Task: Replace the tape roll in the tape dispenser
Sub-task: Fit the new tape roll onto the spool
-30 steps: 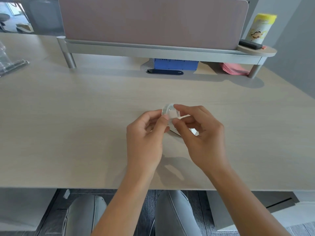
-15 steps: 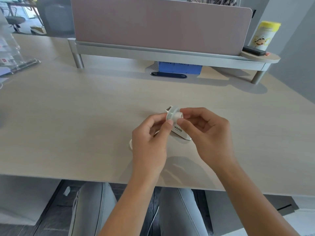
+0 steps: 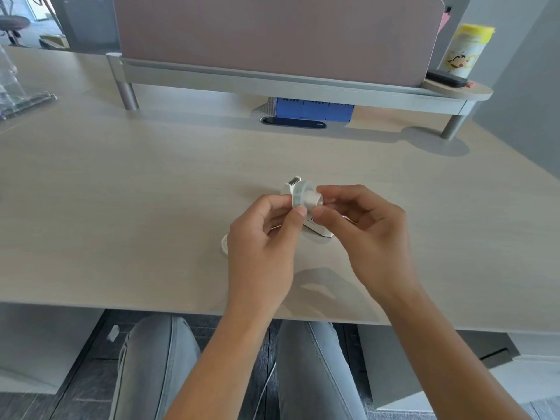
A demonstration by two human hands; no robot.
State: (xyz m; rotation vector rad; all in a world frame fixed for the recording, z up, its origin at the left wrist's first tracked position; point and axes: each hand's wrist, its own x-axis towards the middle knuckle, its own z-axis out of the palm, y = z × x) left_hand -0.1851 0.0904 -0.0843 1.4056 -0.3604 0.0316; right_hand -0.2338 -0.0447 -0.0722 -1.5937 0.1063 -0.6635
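Observation:
A small clear tape roll (image 3: 300,194) with a white core hub (image 3: 315,199) in it is held just above the desk. My left hand (image 3: 262,253) pinches the roll's near edge with thumb and forefinger. My right hand (image 3: 368,231) pinches the white hub from the right. Behind and under the roll stands the white tape dispenser (image 3: 316,230) on the desk, its cutter end (image 3: 294,180) sticking up at the back. Most of the dispenser is hidden by my fingers. A white round piece (image 3: 225,244) peeks out from under my left hand.
The pale wood desk (image 3: 121,192) has a raised grey shelf (image 3: 272,83) along the back with a pink partition above it. A blue box (image 3: 313,109) sits under the shelf. A yellow-capped canister (image 3: 463,51) and a black object (image 3: 445,77) stand at the shelf's right end.
The roll and both hands stay together above the dispenser. The camera view has shifted, so more of the dispenser and the white hub show now.

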